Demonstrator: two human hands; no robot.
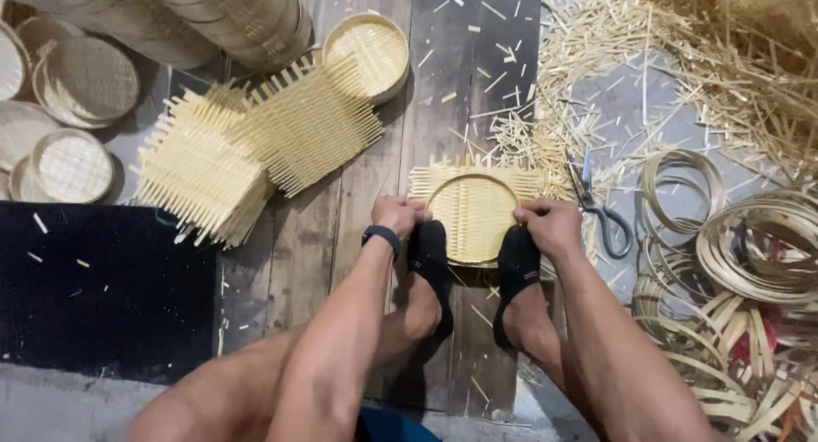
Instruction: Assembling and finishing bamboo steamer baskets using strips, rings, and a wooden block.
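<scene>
A round bamboo ring with a square woven mat (474,202) pressed into it lies on the wooden floor in front of me. My left hand (398,214) grips its left rim, and a dark band sits on that wrist. My right hand (551,224) grips the right rim. Both my feet in black socks (430,259) press on the near edge of the piece. The mat's loose strip ends stick out past the ring at the top and sides.
Scissors (601,205) lie just right of the piece. Stacked woven mats (256,144) lie to the left, a finished round tray (368,52) behind them. Bamboo hoops (741,263) pile at right, offcuts (682,76) at the far right. A black mat (94,280) covers the near left.
</scene>
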